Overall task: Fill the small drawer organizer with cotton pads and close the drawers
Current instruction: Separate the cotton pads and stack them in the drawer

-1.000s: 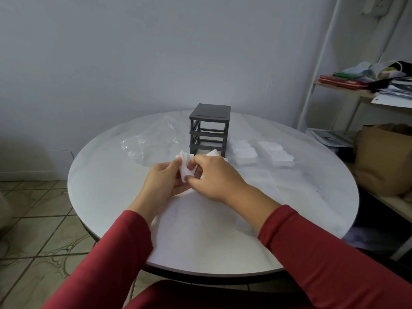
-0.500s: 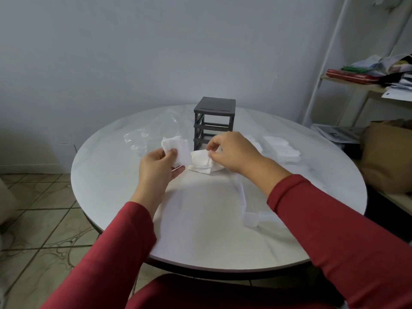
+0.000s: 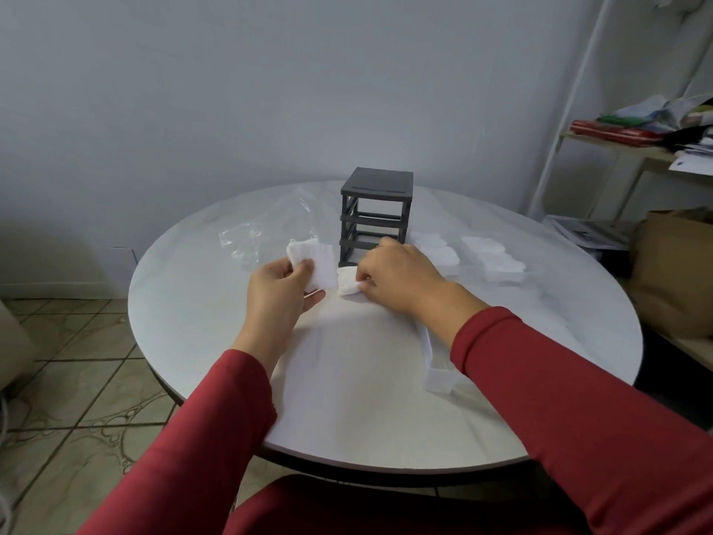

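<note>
Before dark organizer (image 3: 376,210): left hand (image 3: 279,287) grips pad stack (image 3: 314,260), right hand (image 3: 397,274) pinches pads (image 3: 347,283).

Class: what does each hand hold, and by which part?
The left hand holds a stack of pads by its lower left corner, thumb in front. The right hand pinches a second bunch, lying on the table, at its right end.
</note>
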